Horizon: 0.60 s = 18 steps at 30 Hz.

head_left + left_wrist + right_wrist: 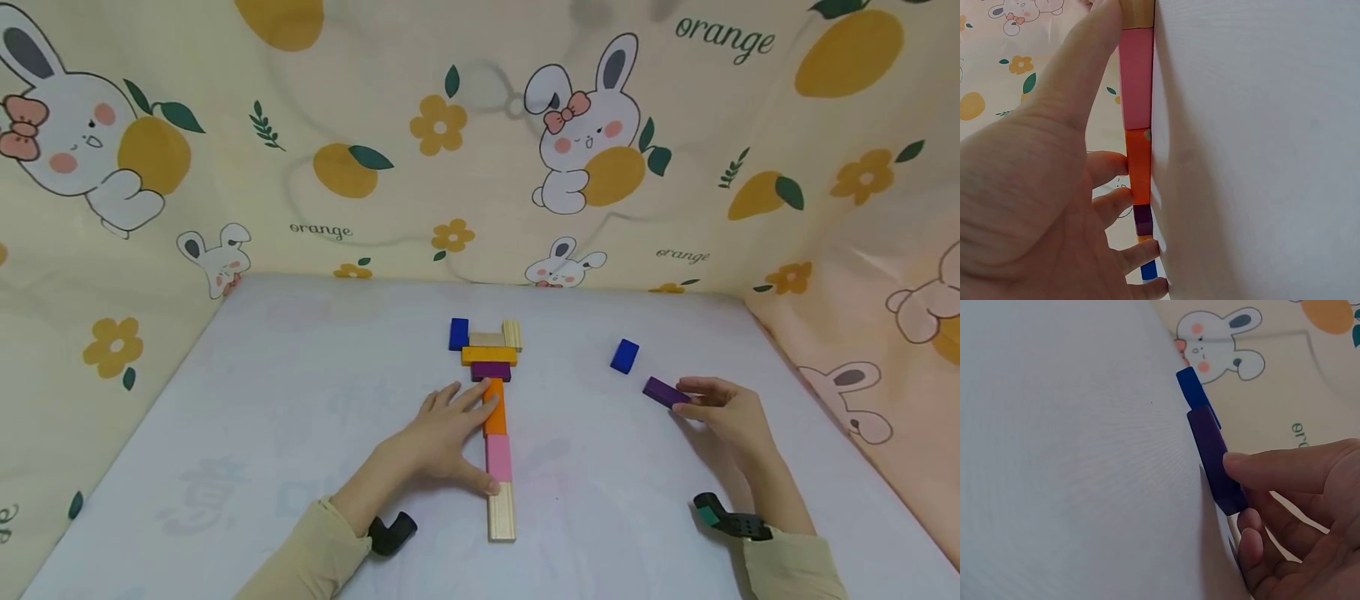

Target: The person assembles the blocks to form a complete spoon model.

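Observation:
Blocks lie in a column on the table: an orange block [495,408], a pink block [498,457] and a plain wood block [502,515] run toward the person. My left hand [442,437] spreads along the column's left side, fingertips at the orange block and thumb at the joint of the pink and plain blocks. At the right, my right hand [735,421] pinches one end of a purple block [1211,450] between thumb and fingers. Beyond that block lies a blue block [625,356], which it partly hides in the right wrist view.
Heading the column are a second purple block [491,372], a yellow block [489,356], a pale wood block [486,339], an upright-lying wood piece [512,335] and another blue block [459,334]. A rabbit-print cloth [420,208] rises behind the white table [300,375].

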Each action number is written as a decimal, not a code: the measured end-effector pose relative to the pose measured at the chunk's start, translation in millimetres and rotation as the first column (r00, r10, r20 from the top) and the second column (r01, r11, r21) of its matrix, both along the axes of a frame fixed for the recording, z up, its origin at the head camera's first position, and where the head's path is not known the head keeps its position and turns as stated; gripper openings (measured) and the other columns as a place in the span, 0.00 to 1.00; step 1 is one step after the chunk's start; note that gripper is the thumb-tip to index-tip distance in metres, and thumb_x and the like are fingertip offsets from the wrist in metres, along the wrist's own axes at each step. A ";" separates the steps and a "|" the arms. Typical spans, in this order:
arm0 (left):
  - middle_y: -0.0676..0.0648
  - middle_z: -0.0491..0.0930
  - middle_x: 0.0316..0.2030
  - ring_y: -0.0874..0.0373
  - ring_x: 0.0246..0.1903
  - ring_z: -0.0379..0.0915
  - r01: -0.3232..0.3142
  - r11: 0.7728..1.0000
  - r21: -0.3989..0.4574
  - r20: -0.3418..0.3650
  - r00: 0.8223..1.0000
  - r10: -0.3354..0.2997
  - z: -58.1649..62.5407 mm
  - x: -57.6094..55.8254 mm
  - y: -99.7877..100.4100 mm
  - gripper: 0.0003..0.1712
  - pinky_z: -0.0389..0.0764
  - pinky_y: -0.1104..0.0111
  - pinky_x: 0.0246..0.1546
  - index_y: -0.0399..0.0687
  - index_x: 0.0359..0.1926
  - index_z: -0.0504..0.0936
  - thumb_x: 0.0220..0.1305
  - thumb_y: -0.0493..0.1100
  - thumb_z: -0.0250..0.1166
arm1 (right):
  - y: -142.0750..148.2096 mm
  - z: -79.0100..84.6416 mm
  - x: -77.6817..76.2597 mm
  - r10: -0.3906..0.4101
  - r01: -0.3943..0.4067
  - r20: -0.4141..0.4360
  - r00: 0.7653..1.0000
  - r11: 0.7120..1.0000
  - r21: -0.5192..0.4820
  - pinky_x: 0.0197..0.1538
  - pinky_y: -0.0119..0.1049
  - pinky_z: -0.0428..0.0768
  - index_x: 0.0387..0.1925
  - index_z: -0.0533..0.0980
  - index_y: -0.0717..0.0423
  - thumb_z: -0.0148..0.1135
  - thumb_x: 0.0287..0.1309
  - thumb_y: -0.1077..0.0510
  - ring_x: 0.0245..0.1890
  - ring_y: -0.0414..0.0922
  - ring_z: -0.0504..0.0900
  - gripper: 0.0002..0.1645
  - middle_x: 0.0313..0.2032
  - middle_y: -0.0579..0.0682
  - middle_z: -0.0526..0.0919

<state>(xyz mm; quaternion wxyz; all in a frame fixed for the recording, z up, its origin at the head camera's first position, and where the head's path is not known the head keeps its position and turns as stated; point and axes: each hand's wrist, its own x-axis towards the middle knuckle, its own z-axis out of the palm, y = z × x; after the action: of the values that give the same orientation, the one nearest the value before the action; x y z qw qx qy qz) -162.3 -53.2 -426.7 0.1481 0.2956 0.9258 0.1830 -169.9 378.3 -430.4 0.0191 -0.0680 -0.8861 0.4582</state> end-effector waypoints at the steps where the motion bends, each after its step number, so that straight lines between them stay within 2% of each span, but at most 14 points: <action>1: 0.52 0.39 0.77 0.39 0.73 0.33 -0.001 1.000 -0.001 0.002 1.000 0.001 -0.1 0.3 -0.1 0.65 0.38 0.41 0.68 0.56 0.76 0.57 0.41 0.75 0.71 | -0.1 -0.5 0.0 0.002 -0.002 0.000 1.000 1.000 -0.001 0.42 0.21 0.74 0.60 0.74 0.64 0.73 0.57 0.53 0.45 0.44 0.74 0.33 0.52 0.57 0.81; 9: 0.52 0.39 0.77 0.39 0.73 0.34 0.007 1.000 0.001 -0.005 1.000 -0.007 -1.7 -0.6 1.1 0.65 0.38 0.41 0.68 0.56 0.77 0.57 0.41 0.77 0.70 | 2.0 -2.3 -1.2 -0.004 0.003 0.035 0.999 1.000 0.024 0.41 0.22 0.71 0.60 0.74 0.64 0.74 0.55 0.56 0.45 0.47 0.70 0.33 0.51 0.60 0.78; 18: 0.52 0.40 0.77 0.39 0.73 0.34 0.002 1.000 -0.011 -0.010 1.000 -0.002 -1.7 -0.6 0.5 0.65 0.38 0.41 0.69 0.56 0.77 0.57 0.41 0.76 0.70 | 2.5 -4.2 -5.1 0.000 -0.001 0.044 0.999 1.000 0.029 0.40 0.20 0.72 0.60 0.74 0.65 0.76 0.52 0.58 0.44 0.47 0.72 0.35 0.52 0.61 0.78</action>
<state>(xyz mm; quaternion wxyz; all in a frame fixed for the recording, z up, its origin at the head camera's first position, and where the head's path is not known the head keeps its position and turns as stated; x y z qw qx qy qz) -162.9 -52.7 -428.4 0.1452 0.2967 0.9272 0.1765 -175.1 380.7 -434.6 0.0006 -0.0775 -0.8928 0.4438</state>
